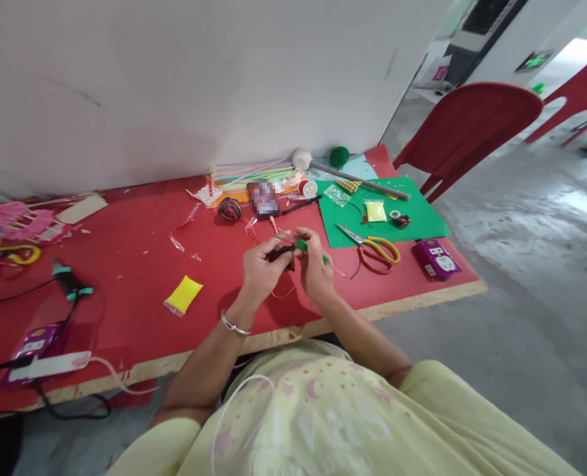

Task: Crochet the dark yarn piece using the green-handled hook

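Dark piece (282,251) clamped in grip of left hand (260,268), green tool (301,245) through closed grip of right hand (316,266)

1 head-worn camera looks forward and steeply down from above the person's pale yellow shirt (313,410). Its wide view centers on the left hand (261,271) and right hand (314,268), at close range over the red tabletop (135,264), and reaches the wall (174,86) ahead and the red chair (476,129) farther off, upper right.
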Tool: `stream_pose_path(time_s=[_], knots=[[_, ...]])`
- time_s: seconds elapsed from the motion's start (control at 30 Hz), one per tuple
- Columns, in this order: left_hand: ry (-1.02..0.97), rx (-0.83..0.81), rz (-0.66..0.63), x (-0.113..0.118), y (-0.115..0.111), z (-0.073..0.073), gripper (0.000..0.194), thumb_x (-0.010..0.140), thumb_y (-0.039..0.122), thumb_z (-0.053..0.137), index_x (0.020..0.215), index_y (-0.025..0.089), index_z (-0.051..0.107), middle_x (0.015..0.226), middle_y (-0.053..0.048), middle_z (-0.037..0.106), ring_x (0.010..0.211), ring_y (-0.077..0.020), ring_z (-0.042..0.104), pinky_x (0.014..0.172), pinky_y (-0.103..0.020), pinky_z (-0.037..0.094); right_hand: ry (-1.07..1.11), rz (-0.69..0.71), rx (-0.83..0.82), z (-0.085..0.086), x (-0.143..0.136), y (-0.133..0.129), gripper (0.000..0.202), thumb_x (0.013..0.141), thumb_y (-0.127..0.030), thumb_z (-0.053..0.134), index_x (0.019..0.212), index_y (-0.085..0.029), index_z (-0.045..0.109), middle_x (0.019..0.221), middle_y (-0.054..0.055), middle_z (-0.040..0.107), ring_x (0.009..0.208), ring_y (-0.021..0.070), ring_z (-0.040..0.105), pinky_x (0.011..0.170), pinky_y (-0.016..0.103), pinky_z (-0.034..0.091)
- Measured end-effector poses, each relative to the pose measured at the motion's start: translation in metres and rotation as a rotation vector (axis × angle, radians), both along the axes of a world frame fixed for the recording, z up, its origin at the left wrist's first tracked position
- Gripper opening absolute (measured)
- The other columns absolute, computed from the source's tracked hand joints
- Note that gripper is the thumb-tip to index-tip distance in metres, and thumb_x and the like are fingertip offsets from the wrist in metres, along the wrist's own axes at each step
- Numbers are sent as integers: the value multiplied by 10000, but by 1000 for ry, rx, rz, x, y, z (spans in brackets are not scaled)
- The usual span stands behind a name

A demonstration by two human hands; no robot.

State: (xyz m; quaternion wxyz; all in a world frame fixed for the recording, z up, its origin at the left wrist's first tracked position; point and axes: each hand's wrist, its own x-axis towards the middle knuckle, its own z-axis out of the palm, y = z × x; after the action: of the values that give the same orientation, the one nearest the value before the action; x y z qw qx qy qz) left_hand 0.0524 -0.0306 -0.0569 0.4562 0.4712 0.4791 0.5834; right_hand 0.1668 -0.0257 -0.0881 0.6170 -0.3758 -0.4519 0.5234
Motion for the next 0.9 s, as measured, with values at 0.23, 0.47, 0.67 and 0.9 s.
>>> stream_pose_path(time_s=[0.23, 0.47, 0.67, 0.9], knots=[[53, -8, 66, -11, -4, -3, 567, 697, 241, 825, 1252, 170, 735, 694, 48, 591, 623, -76, 528, 627, -210, 469, -295, 13, 305, 10, 19, -5, 400, 1007, -404, 516, 713, -208, 703, 1025, 79, 693, 993, 198, 665, 861, 352, 549], [-209, -111, -8, -5, -5, -4, 545, 641, 236, 855, 1176, 177, 765, 627, 61, 562, 508, -52, 438, 491, -194, 350, -409, -262, 420, -5, 10, -8, 443, 969, -566, 508, 804, -224, 735, 1085, 109, 704, 1063, 252, 656, 971, 441, 537], [-325, -208, -81, -9, -4, 5, 589, 545, 179, 914, 1119, 167, 782, 658, 35, 637, 456, -21, 389, 441, -184, 249, 106, 102, -144, -4, 6, 13, 515, 919, -700, 482, 894, -229, 690, 622, -24, 569, 549, 116, 543, 552, 244, 488], [-307, -200, -77, -9, -6, 2, 599, 565, 195, 907, 1149, 174, 774, 600, 68, 580, 466, -24, 368, 458, -187, 259, 245, 161, -195, -8, 6, 14, 466, 886, -665, 580, 922, -214, 696, 600, -45, 561, 526, 95, 523, 517, 211, 446]])
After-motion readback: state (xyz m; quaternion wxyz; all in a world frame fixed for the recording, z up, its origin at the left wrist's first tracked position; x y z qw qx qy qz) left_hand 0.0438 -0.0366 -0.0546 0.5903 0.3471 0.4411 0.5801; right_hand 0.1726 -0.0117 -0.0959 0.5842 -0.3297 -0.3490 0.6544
